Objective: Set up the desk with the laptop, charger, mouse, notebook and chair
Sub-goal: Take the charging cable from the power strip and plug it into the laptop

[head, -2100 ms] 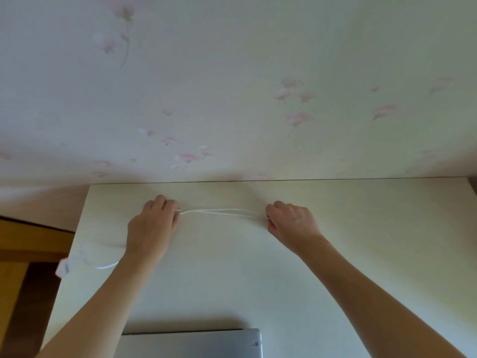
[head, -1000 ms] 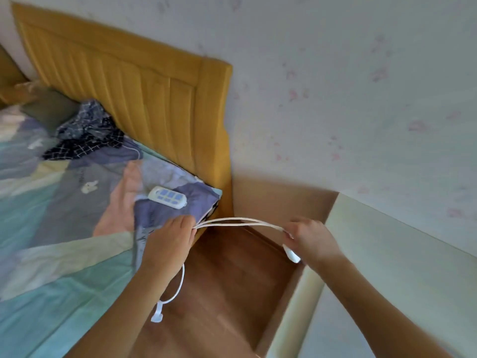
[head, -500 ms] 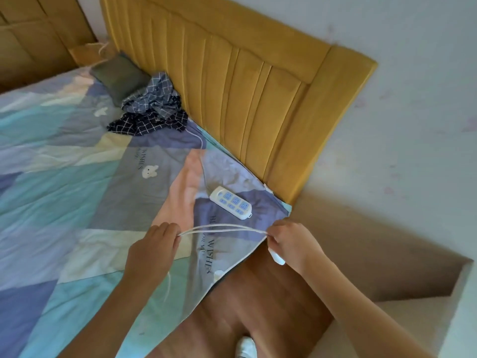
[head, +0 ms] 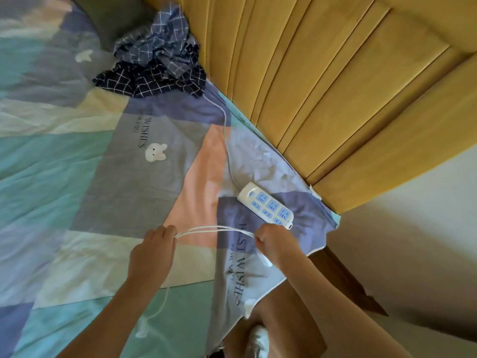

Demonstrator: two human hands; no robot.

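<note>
Fingers (head: 165,232) of the left hand (head: 152,254) are curled closed around one end of a doubled white charger cable (head: 214,228), and those of the right hand (head: 277,245) are closed on the other end, so the two strands run taut between the fists above the bedspread (head: 77,177).

Taking the power strip (head: 265,202) as the landmark: the left hand is below it and well to its left, over a pale patch of the bedspread. From under that fist a loose tail of the cable hangs down and ends in a small white plug (head: 142,332), blurred, far below and left of the strip. The stretched strands pass just below the strip without touching it. The right hand is just below the strip's lower end, close to it, and something white shows beneath that fist; what it is cannot be told.

The strip itself is white with blue sockets, lies flat and slanted on the bedspread, and its own white cord (head: 227,140) runs up and left from it toward a crumpled pile of checked dark-blue cloth (head: 157,55) well above and left of it. A white rabbit print (head: 154,152) sits on the cover left of the strip. A yellow padded headboard (head: 335,86) rises above and right of the strip, with a pale wall (head: 413,228) to the right. Below the strip, past the bedspread's edge, lies brown wooden floor (head: 335,280).
</note>
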